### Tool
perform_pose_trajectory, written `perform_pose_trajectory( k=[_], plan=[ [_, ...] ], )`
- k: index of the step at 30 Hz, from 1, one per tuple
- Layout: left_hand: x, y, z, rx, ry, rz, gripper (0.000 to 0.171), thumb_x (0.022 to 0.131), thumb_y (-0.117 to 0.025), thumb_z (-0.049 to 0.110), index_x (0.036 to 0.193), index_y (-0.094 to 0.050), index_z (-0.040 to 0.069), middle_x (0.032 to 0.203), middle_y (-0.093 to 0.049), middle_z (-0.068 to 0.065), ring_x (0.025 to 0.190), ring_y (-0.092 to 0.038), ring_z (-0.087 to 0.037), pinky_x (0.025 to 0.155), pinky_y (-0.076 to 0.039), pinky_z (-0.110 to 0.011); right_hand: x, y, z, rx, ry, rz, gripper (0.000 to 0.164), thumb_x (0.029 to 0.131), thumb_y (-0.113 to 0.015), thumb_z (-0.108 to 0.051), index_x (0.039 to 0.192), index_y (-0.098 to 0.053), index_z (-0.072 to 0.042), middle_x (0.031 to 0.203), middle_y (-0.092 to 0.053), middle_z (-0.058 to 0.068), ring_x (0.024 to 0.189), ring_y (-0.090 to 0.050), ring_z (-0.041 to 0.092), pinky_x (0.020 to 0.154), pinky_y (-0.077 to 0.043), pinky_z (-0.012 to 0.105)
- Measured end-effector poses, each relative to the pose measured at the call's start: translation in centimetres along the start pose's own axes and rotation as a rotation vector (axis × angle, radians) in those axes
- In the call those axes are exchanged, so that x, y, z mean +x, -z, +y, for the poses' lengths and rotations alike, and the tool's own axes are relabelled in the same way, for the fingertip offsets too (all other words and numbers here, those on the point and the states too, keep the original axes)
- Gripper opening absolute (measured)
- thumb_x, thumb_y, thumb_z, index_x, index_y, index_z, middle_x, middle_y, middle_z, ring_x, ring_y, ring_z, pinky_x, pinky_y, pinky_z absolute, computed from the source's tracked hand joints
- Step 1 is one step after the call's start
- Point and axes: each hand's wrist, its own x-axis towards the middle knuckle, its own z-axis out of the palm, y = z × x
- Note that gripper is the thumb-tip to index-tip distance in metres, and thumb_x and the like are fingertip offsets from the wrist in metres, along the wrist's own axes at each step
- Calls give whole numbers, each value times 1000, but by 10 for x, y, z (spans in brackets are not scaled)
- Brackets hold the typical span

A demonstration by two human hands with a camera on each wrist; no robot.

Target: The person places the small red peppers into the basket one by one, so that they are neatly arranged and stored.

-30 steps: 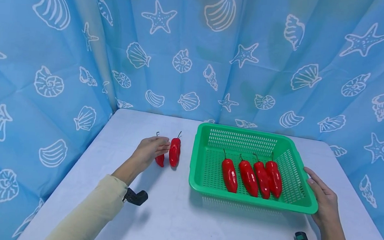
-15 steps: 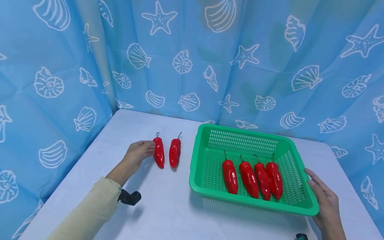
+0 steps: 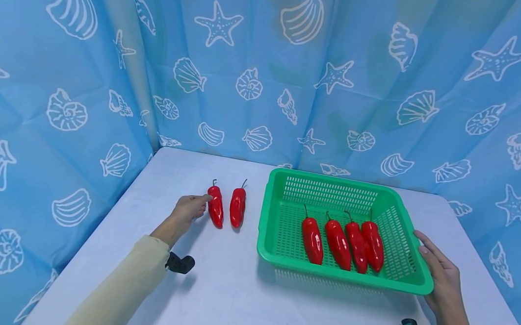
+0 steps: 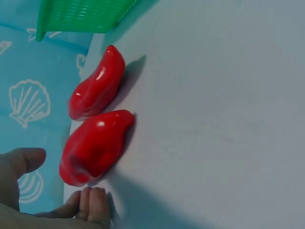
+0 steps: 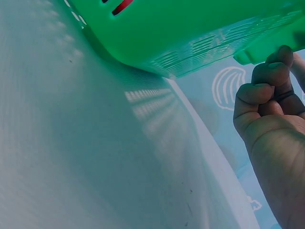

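A glossy red pepper (image 3: pixel 216 207) with a thin dark stem lies on the white table, just right of my left hand (image 3: pixel 188 210). In the left wrist view, the thumb (image 4: pixel 29 159) and fingers (image 4: pixel 97 204) stand apart beside this pepper, not closed round it. A second red pepper (image 3: pixel 237 208) lies parallel, a little to the right. My right hand (image 3: pixel 443 275) holds the right rim of a green plastic basket (image 3: pixel 325 270), its fingers curled at the rim in the right wrist view. Several red peppers (image 3: pixel 338 245) lie side by side inside the basket.
The white tabletop (image 3: pixel 244 299) extends in front of the basket and around the loose peppers. A blue curtain (image 3: pixel 257 49) printed with white shells and starfish hangs behind the table and along its sides. Black cameras (image 3: pixel 180 263) are strapped to both wrists.
My left hand has drawn back left from over the two loose peppers, so the left one shows fully, then shifted slightly. The right hand and basket have stayed in place.
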Motion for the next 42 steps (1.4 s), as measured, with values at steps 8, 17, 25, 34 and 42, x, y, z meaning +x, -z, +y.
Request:
perform_pose_trajectory(
  k=[8, 17, 25, 34, 42],
  plan=[
    [8, -7, 5, 103, 25, 22, 69, 92, -72, 27, 145, -40, -2, 136, -48, -21, 125, -48, -35, 103, -48, -44, 0, 0, 0, 2, 3, -2, 42, 102, -59, -17, 144, -56, -17, 121, -68, -15, 96, -71, 7, 71, -58, 27],
    [5, -13, 8, 184, 4, 48, 67, 88, -76, 21, 142, -43, 0, 134, -49, -21, 124, -48, -36, 98, -51, -45, -1, -1, 0, -12, 0, 8, 43, 102, -60, -18, 145, -55, -17, 122, -66, -17, 99, -70, 5, 72, -58, 26],
    [8, -12, 4, 175, -31, 67, 56, 88, -76, 19, 135, -51, 2, 133, -52, -18, 117, -53, -32, 92, -55, -39, -2, 0, -1, -24, 11, 7, 43, 102, -60, -18, 144, -55, -17, 119, -68, -14, 95, -71, 7, 70, -58, 27],
    [3, -8, 3, 82, -18, -24, 63, 87, -77, 22, 138, -47, 1, 134, -49, -18, 119, -50, -32, 97, -52, -41, -4, -2, -1, -12, 12, -5, 42, 102, -59, -17, 144, -56, -17, 119, -68, -14, 95, -71, 8, 70, -58, 28],
    [-6, -5, 9, -13, -27, -44, 66, 87, -78, 23, 141, -46, 1, 138, -48, -18, 122, -50, -32, 100, -50, -40, -3, -3, -1, -17, 11, 4, 43, 102, -60, -18, 144, -56, -17, 119, -68, -14, 95, -71, 7, 71, -58, 28]
  ],
)
